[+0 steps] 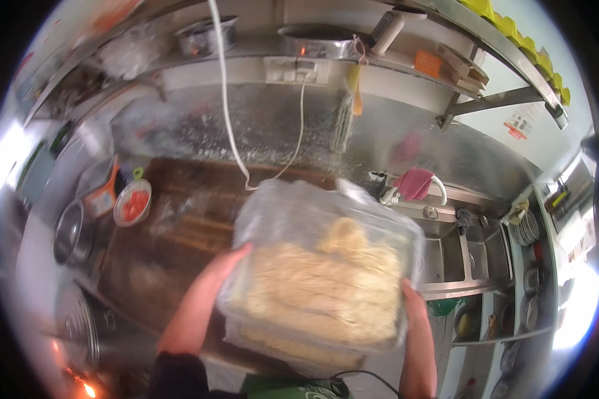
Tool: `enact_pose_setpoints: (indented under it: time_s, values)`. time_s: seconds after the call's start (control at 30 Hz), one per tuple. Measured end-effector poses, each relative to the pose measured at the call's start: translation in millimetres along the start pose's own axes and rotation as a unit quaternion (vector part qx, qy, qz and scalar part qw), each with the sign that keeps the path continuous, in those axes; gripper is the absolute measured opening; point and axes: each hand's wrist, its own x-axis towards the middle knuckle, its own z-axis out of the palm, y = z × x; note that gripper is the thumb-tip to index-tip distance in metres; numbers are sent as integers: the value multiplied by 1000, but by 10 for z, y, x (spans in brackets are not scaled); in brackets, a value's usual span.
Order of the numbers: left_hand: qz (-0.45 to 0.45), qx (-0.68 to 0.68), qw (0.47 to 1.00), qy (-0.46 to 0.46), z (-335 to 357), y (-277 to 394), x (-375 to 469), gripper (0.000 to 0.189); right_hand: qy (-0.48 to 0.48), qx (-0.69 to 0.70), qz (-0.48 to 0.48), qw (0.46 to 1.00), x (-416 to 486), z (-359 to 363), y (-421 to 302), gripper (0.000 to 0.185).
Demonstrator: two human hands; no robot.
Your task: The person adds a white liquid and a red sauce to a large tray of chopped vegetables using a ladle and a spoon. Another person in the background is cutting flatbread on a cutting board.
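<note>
A clear plastic tray of pale yellow noodles (324, 289), lined with thin plastic film, spans the middle of the view. My left hand (234, 257) grips its left side, and my right hand (412, 294) grips the right side. A second layer of noodles (299, 351) shows beneath the near edge; whether it lies in another tray is blurred. Under and beyond the tray is a dark wooden worktop (179, 239).
At left stand a bowl of red food pieces (132, 203), a metal bowl (74, 232) and a large round lid (80, 324), with flames (89, 389) nearby. A white cable (225, 90) hangs down behind the tray. A double sink (439, 254) and shelves of dishes (526, 229) are at right.
</note>
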Motion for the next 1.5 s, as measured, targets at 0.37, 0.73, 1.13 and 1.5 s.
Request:
enact_pose_setpoints:
  time_s: [0.37, 0.73, 1.13, 1.5]
  values:
    - [38, -33, 997, -63, -1555, 1185, 1548, 53, -136, -170, -1, 976, 1542, 2930, -702, 88]
    - [352, 739, 529, 223, -2141, 1635, 1763, 53, 85, -140, -366, 916, 1130, 1437, 493, 62]
    - [505, 384, 772, -30, 1729, -1381, -213, 43, 335, -118, 187, 916, -1530, -1836, 4963, 47]
    - [256, 701, 456, -485, 5065, -4905, -978, 38, 687, -221, 170, 671, -3547, -4044, 6461, 22]
